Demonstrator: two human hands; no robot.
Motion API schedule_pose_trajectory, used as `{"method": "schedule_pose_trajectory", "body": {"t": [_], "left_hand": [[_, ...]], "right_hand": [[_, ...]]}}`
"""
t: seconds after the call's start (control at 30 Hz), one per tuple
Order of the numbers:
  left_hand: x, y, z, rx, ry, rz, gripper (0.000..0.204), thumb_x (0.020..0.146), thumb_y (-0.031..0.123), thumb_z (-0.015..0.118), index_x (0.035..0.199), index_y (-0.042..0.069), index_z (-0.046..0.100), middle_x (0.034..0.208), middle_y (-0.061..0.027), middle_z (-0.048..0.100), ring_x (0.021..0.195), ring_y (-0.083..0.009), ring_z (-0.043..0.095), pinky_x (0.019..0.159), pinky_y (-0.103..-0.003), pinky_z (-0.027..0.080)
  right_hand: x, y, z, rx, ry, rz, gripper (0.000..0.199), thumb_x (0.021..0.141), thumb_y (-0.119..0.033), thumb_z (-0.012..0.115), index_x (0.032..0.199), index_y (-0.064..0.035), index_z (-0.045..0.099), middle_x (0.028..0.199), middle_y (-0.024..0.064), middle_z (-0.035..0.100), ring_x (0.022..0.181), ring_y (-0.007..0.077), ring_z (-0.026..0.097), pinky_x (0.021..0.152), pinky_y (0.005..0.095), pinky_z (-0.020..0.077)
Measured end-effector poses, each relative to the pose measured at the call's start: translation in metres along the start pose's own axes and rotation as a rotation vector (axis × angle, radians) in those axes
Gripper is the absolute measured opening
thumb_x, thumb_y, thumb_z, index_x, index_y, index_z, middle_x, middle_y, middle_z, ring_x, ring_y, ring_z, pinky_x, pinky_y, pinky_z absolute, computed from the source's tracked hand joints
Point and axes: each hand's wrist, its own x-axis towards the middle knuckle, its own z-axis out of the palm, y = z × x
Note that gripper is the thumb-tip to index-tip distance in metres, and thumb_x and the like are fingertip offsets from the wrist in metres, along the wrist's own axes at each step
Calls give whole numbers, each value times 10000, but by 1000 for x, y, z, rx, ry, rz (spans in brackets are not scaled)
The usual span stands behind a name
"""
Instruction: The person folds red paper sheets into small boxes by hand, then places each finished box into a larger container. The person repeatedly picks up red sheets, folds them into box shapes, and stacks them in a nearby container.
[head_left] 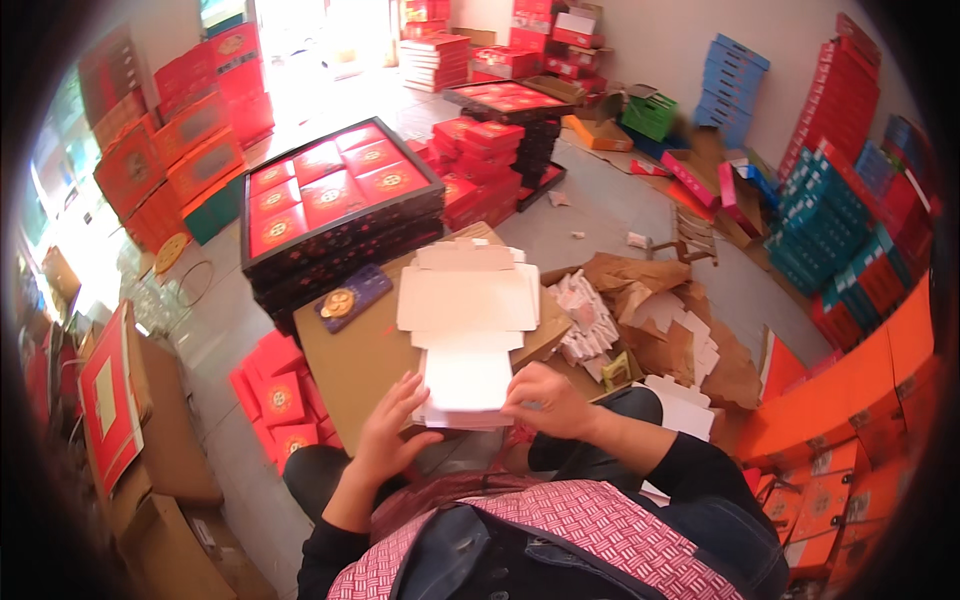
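Observation:
A partly folded white cardboard box [467,378] lies before me at the near edge of a brown carton, its wide lid panel and flaps laid out away from me. My right hand [550,402] has its fingers closed on the box's near right corner. Beside the near left corner is my left hand [388,430], fingers apart and thumb stretched out, close to the box wall. Whether its fingertips touch the wall I cannot tell. Beyond the left hand, a dark blue packet with a gold round emblem [340,301] rests on the brown carton [345,375].
Black trays of red boxes [330,195] are stacked at the far left. Small white packets [585,320] lie in brown paper [690,320] to the right. Red boxes [280,395] sit on the floor at left; orange boxes [830,400] line the right side.

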Motion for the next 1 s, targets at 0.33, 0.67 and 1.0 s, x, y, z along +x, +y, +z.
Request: {"method": "schedule_pose_trajectory", "body": {"t": [0.33,0.67,1.0], "left_hand": [[96,1,-29,-261,-100,128,129,820,9,668,941,27,710,1041,-96,700,1112,-259,620,1001,-408,445],[106,91,37,-1026,-454,183,172,842,18,682,1008,-23,666,989,-89,701,914,-125,640,851,-310,524],[52,101,145,-753,-827,-564,288,881,124,677,1130,-15,633,962,-36,688,891,-109,616,830,-276,504]], "right_hand": [[37,-63,-10,-145,407,-420,213,737,-77,736,927,-39,648,875,88,626,807,255,609,715,339,501],[-34,23,-15,1544,244,886,422,965,-288,510,1279,-6,505,1141,123,621,1016,243,621,876,348,502],[-180,53,-85,1553,112,853,461,1031,-281,372,1374,22,423,1316,107,536,1183,186,531,1001,307,413]]}}
